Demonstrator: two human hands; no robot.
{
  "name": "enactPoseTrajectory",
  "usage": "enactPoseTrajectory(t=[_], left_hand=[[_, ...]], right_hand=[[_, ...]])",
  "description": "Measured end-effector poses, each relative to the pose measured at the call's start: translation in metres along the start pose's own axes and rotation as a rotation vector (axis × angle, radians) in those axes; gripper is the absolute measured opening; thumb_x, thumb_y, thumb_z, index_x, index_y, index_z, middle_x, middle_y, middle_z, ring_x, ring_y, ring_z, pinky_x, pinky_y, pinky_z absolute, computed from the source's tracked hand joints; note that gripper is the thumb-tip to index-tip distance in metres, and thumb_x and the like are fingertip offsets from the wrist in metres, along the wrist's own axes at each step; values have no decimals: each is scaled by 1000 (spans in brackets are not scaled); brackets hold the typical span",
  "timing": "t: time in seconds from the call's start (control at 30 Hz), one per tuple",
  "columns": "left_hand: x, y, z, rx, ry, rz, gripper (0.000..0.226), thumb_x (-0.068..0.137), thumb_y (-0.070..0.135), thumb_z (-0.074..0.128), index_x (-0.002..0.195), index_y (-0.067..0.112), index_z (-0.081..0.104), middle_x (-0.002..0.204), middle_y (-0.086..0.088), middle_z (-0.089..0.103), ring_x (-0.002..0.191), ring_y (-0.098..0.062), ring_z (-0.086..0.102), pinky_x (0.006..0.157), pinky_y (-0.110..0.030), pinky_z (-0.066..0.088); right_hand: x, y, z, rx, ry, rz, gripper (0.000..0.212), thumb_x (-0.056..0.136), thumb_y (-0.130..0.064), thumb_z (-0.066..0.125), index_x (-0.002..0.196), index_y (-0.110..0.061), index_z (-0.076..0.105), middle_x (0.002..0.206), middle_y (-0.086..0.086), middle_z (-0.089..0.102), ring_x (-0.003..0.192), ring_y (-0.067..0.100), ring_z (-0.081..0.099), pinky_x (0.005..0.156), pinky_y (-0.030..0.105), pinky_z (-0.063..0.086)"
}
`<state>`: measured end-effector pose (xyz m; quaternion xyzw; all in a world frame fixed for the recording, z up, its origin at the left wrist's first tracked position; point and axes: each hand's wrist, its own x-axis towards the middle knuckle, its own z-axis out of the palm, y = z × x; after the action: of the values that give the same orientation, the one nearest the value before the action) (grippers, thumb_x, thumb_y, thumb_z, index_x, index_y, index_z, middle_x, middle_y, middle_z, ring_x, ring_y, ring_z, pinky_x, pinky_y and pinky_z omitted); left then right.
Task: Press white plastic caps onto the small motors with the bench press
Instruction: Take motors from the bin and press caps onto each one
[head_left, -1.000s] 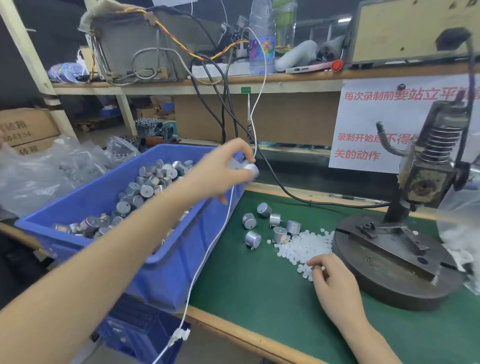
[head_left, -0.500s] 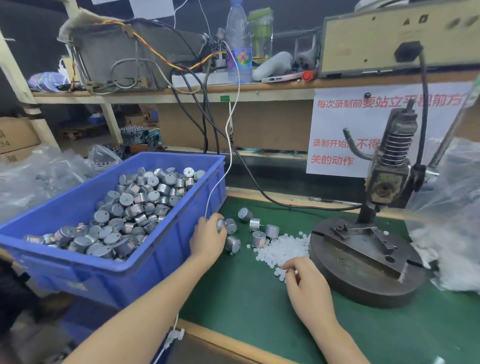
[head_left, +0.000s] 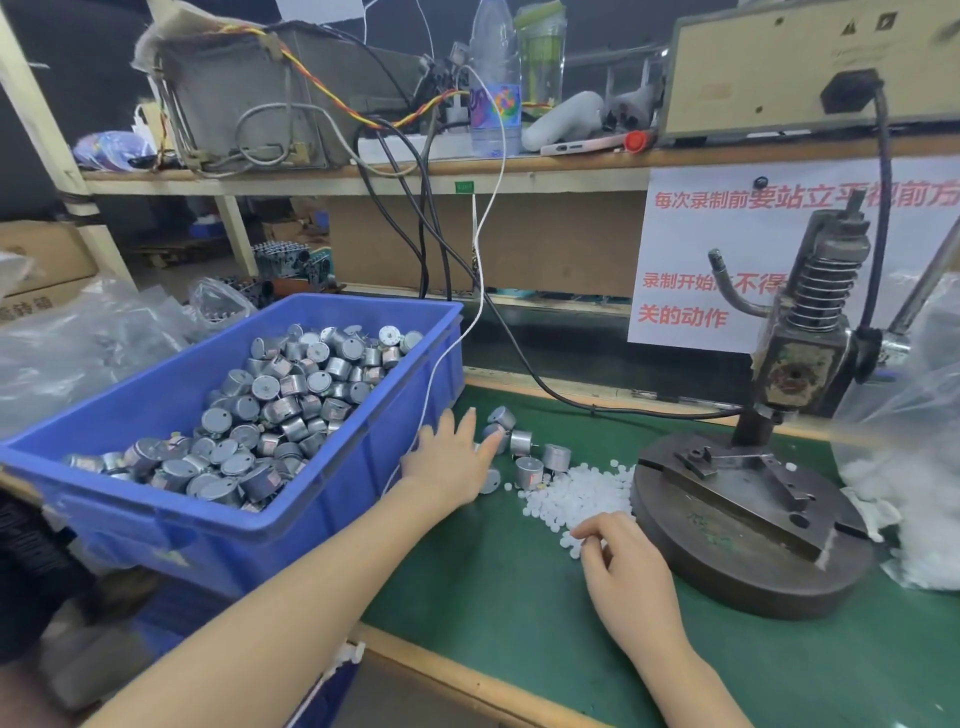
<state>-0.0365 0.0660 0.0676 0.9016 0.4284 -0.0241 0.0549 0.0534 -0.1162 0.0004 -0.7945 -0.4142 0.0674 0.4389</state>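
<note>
While our left hand (head_left: 449, 460) lies flat, fingers straight, over the loose motors (head_left: 530, 470) near the far edge of the worktop (head_left: 493, 582), one fingertip touches a motor and we grip nothing. These motors sit just beside the blue bin (head_left: 332, 499), itself heaped with more. Our right hand (head_left: 626, 571) curls its fingers at the near side of the white caps (head_left: 582, 493); we cannot tell whether it pinches one. That pile lies between the motors and the bench press (head_left: 748, 525), whose round base stands toward the worktop's right edge.
</note>
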Motion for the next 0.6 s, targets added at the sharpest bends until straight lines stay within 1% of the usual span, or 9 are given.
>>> enactPoseTrajectory(t=[0.07, 0.13, 0.23, 0.3, 0.33, 0.4, 0.47, 0.53, 0.6], left_hand=[[-11, 3, -24, -171, 23, 6, 55, 97, 45, 25, 147, 25, 14, 153, -4, 13, 134, -32, 26, 101, -47, 33], [-23, -2, -54, -401, 95, 54, 56, 94, 52, 30, 142, 22, 29, 144, -4, 34, 117, -24, 46, 95, -38, 39], [-37, -30, -101, -695, 238, 138, 46, 94, 46, 37, 135, 25, 37, 118, 2, 51, 82, -13, 57, 67, -25, 45], [-39, -61, -124, -671, 328, 113, 42, 94, 42, 40, 133, 26, 38, 112, 2, 51, 80, -11, 58, 61, -23, 43], [-38, -79, -129, -589, 298, 62, 41, 94, 40, 42, 132, 24, 39, 114, -1, 51, 86, -14, 58, 64, -26, 44], [-36, -113, -126, -286, 51, -48, 41, 94, 36, 45, 132, 19, 40, 125, -6, 50, 105, -22, 55, 80, -33, 46], [-39, -139, -110, -22, -284, -88, 53, 91, 35, 51, 139, 22, 33, 139, -4, 41, 119, -21, 47, 98, -35, 41], [-47, -152, -98, 0, -545, -116, 71, 80, 38, 59, 141, 33, 24, 135, -3, 43, 107, -17, 52, 95, -34, 46], [-51, -156, -92, -10, -628, -57, 83, 70, 37, 60, 142, 36, 18, 133, -10, 46, 90, -16, 54, 85, -33, 47]], right_hand=[[0, 0, 0, 2, 6, 1, 27, 89, -7, 48, 79, -31, 54, 83, -17, 52, 70, -3, 50, 60, 20, 33], [0, 0, 0, 1, 10, 7, 27, 90, -7, 47, 79, -31, 54, 84, -17, 53, 71, -5, 50, 59, 19, 33], [0, 2, 1, -10, 17, 9, 26, 90, -7, 48, 80, -30, 54, 85, -13, 54, 70, -2, 51, 59, 20, 34], [0, 2, 1, -14, 25, 8, 25, 90, -7, 48, 80, -29, 55, 86, -12, 55, 70, 0, 51, 61, 23, 36], [0, 2, 1, -16, 26, 7, 25, 90, -6, 49, 80, -29, 55, 86, -12, 55, 70, 0, 51, 61, 25, 36], [0, 1, 1, -15, 26, 8, 25, 89, -6, 49, 81, -28, 55, 87, -13, 55, 70, 0, 51, 63, 27, 37], [0, 1, 1, -10, 31, 11, 24, 89, -5, 49, 81, -27, 56, 87, -11, 56, 71, 2, 51, 65, 30, 39], [0, 1, 1, -10, 39, 15, 25, 89, -4, 49, 81, -27, 56, 86, -10, 57, 71, 8, 52, 67, 32, 40], [0, 0, 1, -24, 38, 14, 25, 89, -4, 49, 81, -26, 56, 87, -10, 57, 72, 10, 52, 67, 31, 39]])
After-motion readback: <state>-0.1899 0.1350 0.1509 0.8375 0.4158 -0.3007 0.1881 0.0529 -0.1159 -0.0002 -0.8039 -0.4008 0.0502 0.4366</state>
